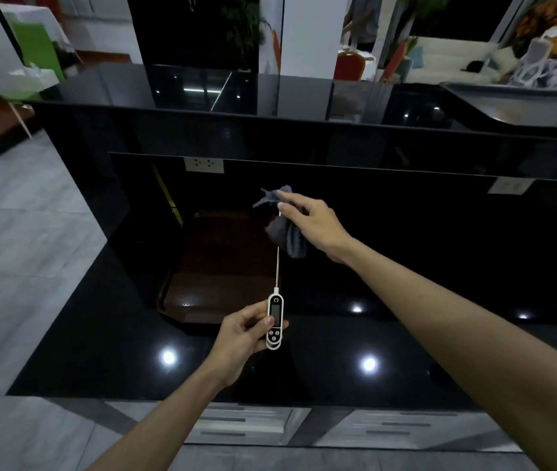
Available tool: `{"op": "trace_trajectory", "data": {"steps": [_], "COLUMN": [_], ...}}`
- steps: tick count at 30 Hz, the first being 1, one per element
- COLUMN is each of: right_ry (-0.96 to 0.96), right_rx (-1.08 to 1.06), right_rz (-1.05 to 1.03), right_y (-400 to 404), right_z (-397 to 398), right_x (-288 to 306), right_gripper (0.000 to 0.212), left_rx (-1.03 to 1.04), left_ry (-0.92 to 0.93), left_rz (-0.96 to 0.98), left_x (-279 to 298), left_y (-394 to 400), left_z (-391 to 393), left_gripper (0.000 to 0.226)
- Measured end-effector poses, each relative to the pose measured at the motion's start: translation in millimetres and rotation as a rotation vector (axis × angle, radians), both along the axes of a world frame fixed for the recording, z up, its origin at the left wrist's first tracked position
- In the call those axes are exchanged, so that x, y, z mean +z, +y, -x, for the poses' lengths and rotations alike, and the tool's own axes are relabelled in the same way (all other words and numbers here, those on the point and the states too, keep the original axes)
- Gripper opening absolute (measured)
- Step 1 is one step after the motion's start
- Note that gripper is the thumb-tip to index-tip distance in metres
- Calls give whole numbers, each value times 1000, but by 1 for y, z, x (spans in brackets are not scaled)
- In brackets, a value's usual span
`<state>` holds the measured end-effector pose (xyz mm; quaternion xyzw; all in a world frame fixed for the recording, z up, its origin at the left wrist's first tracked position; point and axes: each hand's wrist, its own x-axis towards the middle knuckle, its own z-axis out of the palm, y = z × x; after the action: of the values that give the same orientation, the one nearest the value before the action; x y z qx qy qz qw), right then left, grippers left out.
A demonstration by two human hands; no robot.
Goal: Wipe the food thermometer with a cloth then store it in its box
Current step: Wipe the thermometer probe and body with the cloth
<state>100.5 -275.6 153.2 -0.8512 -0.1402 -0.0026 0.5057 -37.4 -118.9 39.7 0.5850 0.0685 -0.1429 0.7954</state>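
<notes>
Above the black counter (338, 334), left hand (243, 338) gripping thermometer (275, 321), right hand (311, 222) pinching cloth (285, 232) around probe

one thermometer (275, 321), one grey cloth (284, 229), two hands, left (243, 338) and right (311, 222), one brown tray (209, 266), two wall sockets (204, 164), one black counter (406, 351)

No legible text, brand, number or label appears anywhere in the view. The food thermometer (275, 320) has a small display window, but no digits can be made out on it. Its round buttons carry marks too small to read. The wall socket plate (204, 164) on the dark panel behind the counter shows only pin holes, no lettering.
</notes>
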Motion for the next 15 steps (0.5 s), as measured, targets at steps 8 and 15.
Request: {"op": "trace_trajectory", "data": {"steps": [8, 15], "right_ry": [29, 77], "right_rx": [-70, -170], "right_rz": [-128, 77], "right_y": [7, 0], "right_z": [4, 10], "right_x": [-9, -11], "right_gripper": [37, 42], "left_rx": [-5, -30], "left_ry": [-13, -7], "left_rz": [-39, -43], "left_x": [2, 4], "left_y": [4, 3], "left_z": [4, 3], "left_gripper": [31, 32]}}
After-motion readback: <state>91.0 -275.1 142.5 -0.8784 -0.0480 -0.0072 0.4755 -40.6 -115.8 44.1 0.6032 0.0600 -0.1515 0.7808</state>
